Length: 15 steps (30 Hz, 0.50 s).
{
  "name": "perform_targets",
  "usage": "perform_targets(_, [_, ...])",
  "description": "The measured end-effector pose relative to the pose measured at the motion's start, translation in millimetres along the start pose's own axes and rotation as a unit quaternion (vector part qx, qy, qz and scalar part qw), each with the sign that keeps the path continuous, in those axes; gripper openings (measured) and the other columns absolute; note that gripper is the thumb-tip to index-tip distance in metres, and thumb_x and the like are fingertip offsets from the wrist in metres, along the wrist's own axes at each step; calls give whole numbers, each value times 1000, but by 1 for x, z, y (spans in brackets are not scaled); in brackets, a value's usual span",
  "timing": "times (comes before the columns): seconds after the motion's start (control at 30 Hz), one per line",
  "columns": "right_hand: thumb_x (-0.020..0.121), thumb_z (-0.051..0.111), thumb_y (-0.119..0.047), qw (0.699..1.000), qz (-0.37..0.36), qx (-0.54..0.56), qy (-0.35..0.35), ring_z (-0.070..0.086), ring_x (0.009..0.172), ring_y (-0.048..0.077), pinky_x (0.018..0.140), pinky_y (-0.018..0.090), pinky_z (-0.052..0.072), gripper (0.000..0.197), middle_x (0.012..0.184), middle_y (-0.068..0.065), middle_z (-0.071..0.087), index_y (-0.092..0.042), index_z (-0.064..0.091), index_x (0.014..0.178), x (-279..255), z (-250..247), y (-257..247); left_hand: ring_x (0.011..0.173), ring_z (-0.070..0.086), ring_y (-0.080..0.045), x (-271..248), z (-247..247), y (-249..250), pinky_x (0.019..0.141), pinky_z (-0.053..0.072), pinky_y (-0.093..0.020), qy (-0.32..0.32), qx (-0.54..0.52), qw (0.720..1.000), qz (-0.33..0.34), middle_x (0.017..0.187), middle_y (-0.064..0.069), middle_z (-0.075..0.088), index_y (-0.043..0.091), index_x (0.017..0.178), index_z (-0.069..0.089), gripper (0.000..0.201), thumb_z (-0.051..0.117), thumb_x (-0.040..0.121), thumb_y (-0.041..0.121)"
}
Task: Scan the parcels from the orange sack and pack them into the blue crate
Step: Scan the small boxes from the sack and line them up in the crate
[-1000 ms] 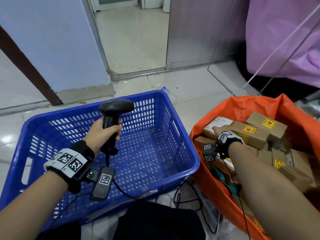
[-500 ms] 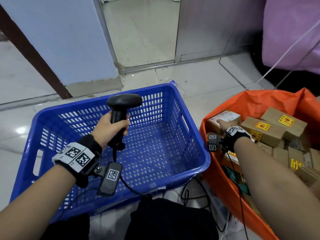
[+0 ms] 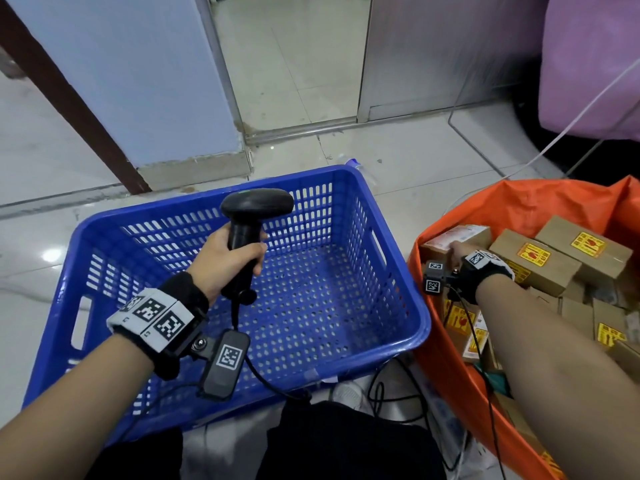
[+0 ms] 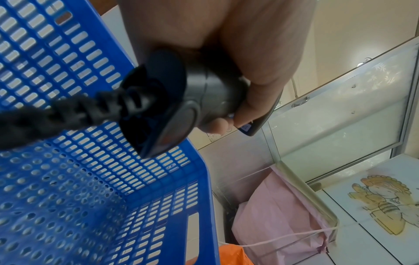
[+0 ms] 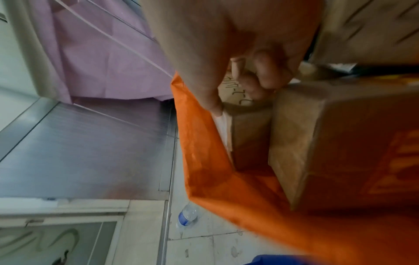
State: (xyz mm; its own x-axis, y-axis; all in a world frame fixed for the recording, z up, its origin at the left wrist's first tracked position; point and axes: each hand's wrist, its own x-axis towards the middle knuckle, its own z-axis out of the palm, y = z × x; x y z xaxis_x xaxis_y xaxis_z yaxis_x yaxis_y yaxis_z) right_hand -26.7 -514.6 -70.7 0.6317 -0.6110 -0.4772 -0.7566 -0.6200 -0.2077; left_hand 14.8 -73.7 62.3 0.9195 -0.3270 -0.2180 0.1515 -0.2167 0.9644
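My left hand (image 3: 232, 254) grips the handle of a black barcode scanner (image 3: 256, 206) and holds it upright above the blue crate (image 3: 173, 206), which has no parcels in it. The scanner's base and cable (image 4: 181, 107) fill the left wrist view. My right hand (image 3: 460, 252) reaches into the orange sack (image 3: 519, 202). It grips a cardboard parcel with a white label (image 3: 464, 233) at the sack's far left. In the right wrist view the thumb (image 5: 213, 105) lies on the labelled side and the fingers (image 5: 265, 77) curl over the parcel (image 5: 249, 134). Several brown parcels with yellow stickers (image 3: 533, 261) lie beside it.
The crate and the sack stand side by side on a tiled floor. A pink sack (image 3: 588, 64) with a white cord stands behind the orange one. A plastic bottle (image 5: 187, 215) lies on the floor past the crate. Black cables (image 3: 391, 400) trail by my knees.
My right hand has stayed on the labelled parcel at the sack's far left. The left hand still holds the scanner over the crate. My head has moved a little.
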Motion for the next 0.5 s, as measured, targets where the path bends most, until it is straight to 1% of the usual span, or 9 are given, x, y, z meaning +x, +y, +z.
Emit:
perform_targets(0.07, [84, 57, -38, 997, 6, 75, 27, 55, 108, 38, 79, 36, 47, 44, 119, 21, 52, -22, 42, 122, -14, -4, -9, 52, 55, -15, 1, 0, 1, 54, 47, -26, 10, -9, 1000, 5, 66, -4, 55, 7, 95, 56, 12, 62, 87, 3])
perform_targets(0.13, [94, 46, -40, 983, 56, 176, 20, 52, 108, 38, 73, 30, 40, 38, 119, 21, 50, -12, 46, 120, -21, -12, -9, 52, 54, -15, -1, 0, 4, 55, 47, -26, 17, -15, 1000, 10, 65, -4, 55, 6, 96, 56, 14, 64, 84, 6])
perform_targets(0.17, [92, 46, -43, 973, 78, 214, 43, 51, 102, 36, 74, 32, 39, 41, 113, 20, 49, -8, 46, 114, -24, -17, -7, 51, 54, -16, -3, -1, 6, 55, 47, -26, 20, -17, 1000, 14, 65, -3, 55, 6, 96, 56, 17, 65, 81, 9])
perform_targets(0.2, [85, 48, -51, 965, 83, 239, 62, 52, 96, 34, 77, 36, 41, 50, 109, 19, 51, -8, 46, 109, -20, -21, -3, 51, 54, -16, -5, -1, 9, 55, 47, -27, 25, -17, 999, 18, 64, -3, 56, 6, 96, 57, 19, 65, 79, 11])
perform_targets(0.27, [65, 50, -65, 958, 65, 270, 76, 59, 88, 34, 80, 45, 48, 63, 102, 17, 61, -15, 54, 102, -9, -29, 15, 50, 54, -15, -12, -4, 15, 57, 47, -29, 41, -11, 999, 29, 65, -4, 55, 7, 94, 57, 13, 64, 83, 6])
perform_targets(0.3, [59, 51, -67, 952, 51, 292, 74, 61, 80, 33, 75, 45, 50, 61, 94, 15, 63, -19, 57, 95, -1, -33, 24, 50, 54, -15, -16, -4, 19, 58, 46, -30, 50, -9, 998, 34, 67, -5, 55, 7, 93, 56, 10, 62, 86, 2])
perform_targets(0.37, [55, 57, -61, 936, 26, 345, 71, 54, 55, 25, 56, 33, 45, 52, 70, 8, 57, -18, 57, 86, -9, -50, 24, 49, 52, -15, -23, -6, 28, 57, 46, -29, 70, -14, 997, 42, 67, -5, 54, 6, 94, 55, 10, 57, 89, -2])
perform_targets(0.43, [59, 63, -49, 910, 4, 407, 75, 43, 36, 15, 40, 20, 33, 42, 56, 1, 48, -14, 55, 80, -63, -79, -9, 48, 52, -14, -33, -9, 37, 55, 47, -26, 87, -19, 995, 49, 64, -4, 54, 3, 97, 53, 10, 56, 89, -2])
perform_targets(0.5, [69, 64, -38, 890, -39, 450, 54, 34, 27, 7, 33, 13, 23, 27, 48, -4, 43, -14, 52, 69, -104, -99, -48, 47, 52, -15, -44, -13, 44, 54, 47, -25, 95, -18, 993, 61, 61, -3, 54, 4, 95, 53, 8, 56, 90, -2])
